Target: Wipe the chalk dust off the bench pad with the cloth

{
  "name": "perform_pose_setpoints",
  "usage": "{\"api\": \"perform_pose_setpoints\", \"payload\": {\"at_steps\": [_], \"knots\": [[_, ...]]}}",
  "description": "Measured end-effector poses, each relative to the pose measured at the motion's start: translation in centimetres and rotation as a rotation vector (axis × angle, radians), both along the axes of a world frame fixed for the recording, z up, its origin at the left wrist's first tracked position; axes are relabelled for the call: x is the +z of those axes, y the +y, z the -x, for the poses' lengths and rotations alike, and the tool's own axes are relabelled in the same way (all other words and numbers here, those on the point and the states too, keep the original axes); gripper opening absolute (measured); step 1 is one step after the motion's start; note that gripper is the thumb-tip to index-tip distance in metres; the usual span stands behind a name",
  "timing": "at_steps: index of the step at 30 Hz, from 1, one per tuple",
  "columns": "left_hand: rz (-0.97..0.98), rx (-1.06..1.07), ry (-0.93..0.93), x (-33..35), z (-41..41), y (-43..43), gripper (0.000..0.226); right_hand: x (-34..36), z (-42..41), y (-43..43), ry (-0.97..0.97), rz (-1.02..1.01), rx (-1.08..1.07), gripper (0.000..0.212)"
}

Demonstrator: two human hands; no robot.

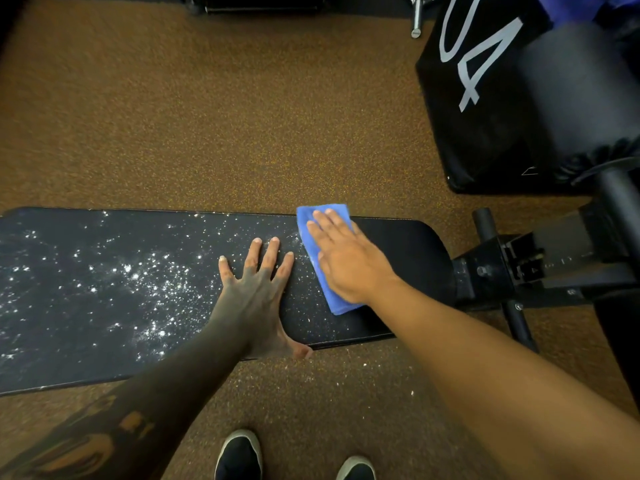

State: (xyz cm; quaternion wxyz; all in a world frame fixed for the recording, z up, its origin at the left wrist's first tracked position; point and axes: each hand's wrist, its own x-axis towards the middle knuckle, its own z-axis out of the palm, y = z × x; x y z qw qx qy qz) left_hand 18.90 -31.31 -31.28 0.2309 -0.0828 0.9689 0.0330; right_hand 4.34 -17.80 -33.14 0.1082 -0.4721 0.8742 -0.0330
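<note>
The cloth [332, 304] is soft, light and limp; folded into a thick pad, it should slide easily under flat pressure, and would likely bunch if pushed from one corner. Best to bear on its middle with the whole palm. It is bright blue, an oblong running from 12 to 6 o'clock across the pad [398, 244], its far end just over the far edge.

The right hand [346, 258] presses it flat, fingers straight and close together, pinching nothing. At 9 o'clock of the cloth, just beside it, the left hand [259, 289] lies flat on the pad with fingers spread wide and the thumb at the near edge.

The pad is black and long. Toward 3 o'clock of the cloth it looks clean; toward 9 o'clock white dust [152, 271] speckles it thickly.

Around it lies a brown speckled floor [207, 116], with shoes [239, 455] at 6 o'clock and a black box [485, 98] at 1 o'clock.
</note>
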Motion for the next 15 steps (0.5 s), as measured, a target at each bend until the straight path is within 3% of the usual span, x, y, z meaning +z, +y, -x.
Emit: {"api": "perform_pose_setpoints", "payload": {"at_steps": [3,8,12,15], "knots": [[-0.005,-0.007,0.008,0.2,0.1,-0.2,0.162,0.3,1.0,-0.2,-0.048,-0.016,-0.265,0.056],[0.004,-0.001,0.012,0.3,-0.1,-0.1,0.162,0.5,-1.0,0.9,0.006,-0.029,0.062,0.056],[-0.004,-0.017,0.000,0.3,0.0,-0.3,0.162,0.0,1.3,1.4,-0.018,-0.077,-0.292,0.057],[0.017,-0.029,0.003,0.2,-0.1,-0.3,0.161,-0.2,-3.3,2.5,0.036,-0.031,-0.138,0.058]]}}
